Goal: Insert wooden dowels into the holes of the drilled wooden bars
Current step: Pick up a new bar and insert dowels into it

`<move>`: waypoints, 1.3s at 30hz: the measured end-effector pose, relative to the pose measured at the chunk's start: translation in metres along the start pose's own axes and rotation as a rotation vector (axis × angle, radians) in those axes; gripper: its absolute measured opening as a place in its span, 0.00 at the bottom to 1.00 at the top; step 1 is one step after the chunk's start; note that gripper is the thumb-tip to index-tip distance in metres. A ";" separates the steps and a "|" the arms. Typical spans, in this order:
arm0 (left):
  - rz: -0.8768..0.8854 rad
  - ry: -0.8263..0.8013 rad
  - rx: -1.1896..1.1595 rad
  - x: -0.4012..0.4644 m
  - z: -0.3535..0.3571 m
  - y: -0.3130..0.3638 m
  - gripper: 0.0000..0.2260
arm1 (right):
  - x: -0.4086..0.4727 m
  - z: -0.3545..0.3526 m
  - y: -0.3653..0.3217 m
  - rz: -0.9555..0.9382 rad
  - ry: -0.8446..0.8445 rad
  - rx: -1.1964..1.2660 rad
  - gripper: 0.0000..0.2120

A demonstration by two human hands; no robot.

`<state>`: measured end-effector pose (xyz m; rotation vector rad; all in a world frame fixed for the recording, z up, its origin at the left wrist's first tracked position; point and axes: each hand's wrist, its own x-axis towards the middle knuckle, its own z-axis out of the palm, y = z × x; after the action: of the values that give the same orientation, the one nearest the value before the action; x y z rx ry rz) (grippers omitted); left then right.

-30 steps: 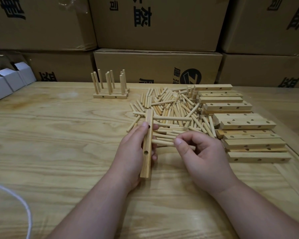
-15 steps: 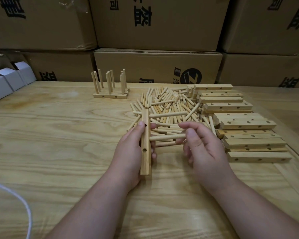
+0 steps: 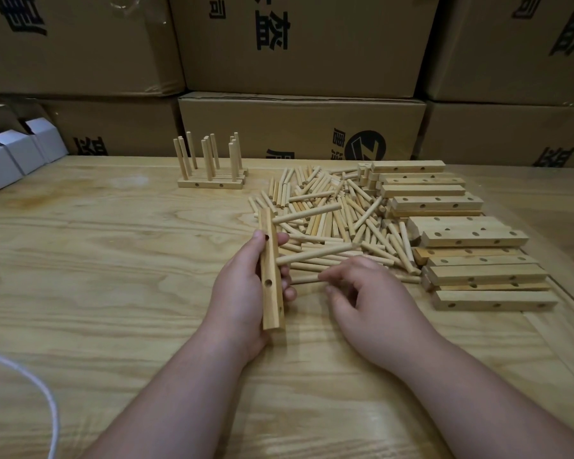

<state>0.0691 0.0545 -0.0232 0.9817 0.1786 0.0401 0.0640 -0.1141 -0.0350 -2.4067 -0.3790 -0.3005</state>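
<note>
The left hand (image 3: 242,286) grips a drilled bar (image 3: 271,270) upright-lengthwise above the counter (image 3: 113,260), 2 dowels (image 3: 315,254) already seated, its lowest hole facing up. The right hand (image 3: 371,296), fingers loosely curled, reaches into the loose dowel pile (image 3: 338,213), apparently pinching another.

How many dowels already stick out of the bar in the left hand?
2. The far dowel sits near the bar's far end, the middle dowel halfway along, both pointing right. A third dowel by the right hand may lie loose.
</note>
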 end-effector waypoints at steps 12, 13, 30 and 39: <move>-0.004 -0.005 0.004 0.000 -0.001 0.000 0.19 | 0.001 0.001 0.001 -0.014 -0.038 -0.015 0.09; -0.005 -0.004 0.004 0.000 -0.001 0.000 0.19 | 0.001 0.001 0.001 -0.010 -0.036 -0.009 0.09; -0.003 -0.003 0.025 -0.001 0.002 0.002 0.19 | 0.000 0.001 0.002 0.004 -0.003 -0.140 0.04; -0.010 -0.002 0.022 -0.002 0.001 0.002 0.19 | -0.001 0.001 0.002 -0.011 -0.004 -0.178 0.10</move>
<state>0.0677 0.0547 -0.0203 1.0032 0.1820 0.0279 0.0641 -0.1154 -0.0372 -2.5800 -0.3812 -0.3471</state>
